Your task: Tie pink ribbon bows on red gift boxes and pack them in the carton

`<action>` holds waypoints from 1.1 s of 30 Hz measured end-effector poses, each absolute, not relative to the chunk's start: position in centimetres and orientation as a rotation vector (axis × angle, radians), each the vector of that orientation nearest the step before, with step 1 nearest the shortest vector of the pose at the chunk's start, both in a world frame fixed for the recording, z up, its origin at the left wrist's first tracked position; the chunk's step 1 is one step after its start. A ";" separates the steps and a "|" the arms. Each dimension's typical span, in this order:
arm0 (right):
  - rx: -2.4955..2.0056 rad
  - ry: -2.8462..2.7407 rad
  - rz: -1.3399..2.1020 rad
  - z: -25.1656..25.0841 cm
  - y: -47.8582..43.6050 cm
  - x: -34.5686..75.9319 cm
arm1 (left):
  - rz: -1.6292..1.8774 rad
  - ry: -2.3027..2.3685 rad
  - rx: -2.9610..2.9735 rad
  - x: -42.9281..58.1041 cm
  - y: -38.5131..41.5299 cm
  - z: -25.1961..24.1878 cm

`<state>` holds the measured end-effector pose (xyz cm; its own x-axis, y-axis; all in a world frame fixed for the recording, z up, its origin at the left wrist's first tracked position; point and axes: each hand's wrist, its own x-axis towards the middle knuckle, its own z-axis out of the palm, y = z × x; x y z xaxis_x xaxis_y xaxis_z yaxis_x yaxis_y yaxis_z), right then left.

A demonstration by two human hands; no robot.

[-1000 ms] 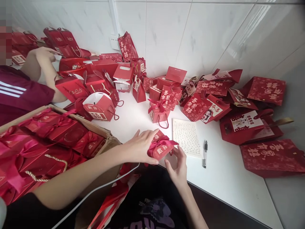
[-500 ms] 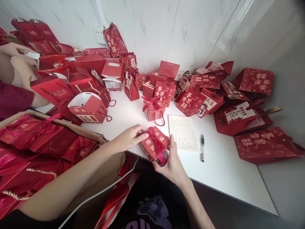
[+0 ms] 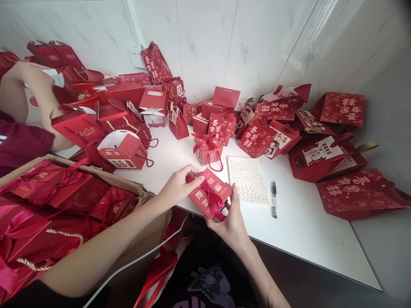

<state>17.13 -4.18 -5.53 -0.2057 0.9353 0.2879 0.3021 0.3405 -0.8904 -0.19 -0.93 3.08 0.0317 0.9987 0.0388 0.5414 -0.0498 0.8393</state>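
Note:
Between my hands, at the near edge of the white table [image 3: 305, 239], is a red gift box [image 3: 203, 201] with gold characters and a dark pink ribbon bow [image 3: 213, 196] across its top. My left hand [image 3: 180, 184] grips its upper left side, thumb on the ribbon and fingertips partly hidden behind. On the right and lower edge, my right hand [image 3: 229, 220] is closed around the box. Just beyond it stands a small red box with a bow and cord handle [image 3: 208, 152]. To the right lie an open notebook with handwritten rows [image 3: 249, 179] and a black pen [image 3: 274, 199].
A cardboard carton [image 3: 138, 188] full of red ribboned boxes stands at left. Several red gift boxes line the wall, including an open-topped one [image 3: 123, 147] and patterned bags [image 3: 362, 194] at right. A white cable [image 3: 141, 256] crosses below. A co-worker's arms [image 3: 38, 85] are at far left.
The gift box has turned slightly, its top now facing me more, with both hands still on it. The co-worker's arms at left have shifted. The view has moved a little.

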 end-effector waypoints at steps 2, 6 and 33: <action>-1.095 -1.660 0.913 -4.8 -4.3 17.4 | 1.056 1.502 1.808 0.2 -1.8 3.9; -1.009 -1.619 0.860 -2.9 -4.4 18.4 | 1.331 1.120 2.408 1.0 -3.7 5.4; -1.002 -1.615 0.980 -4.6 -0.1 20.5 | 1.198 1.243 0.608 -3.7 -2.1 10.7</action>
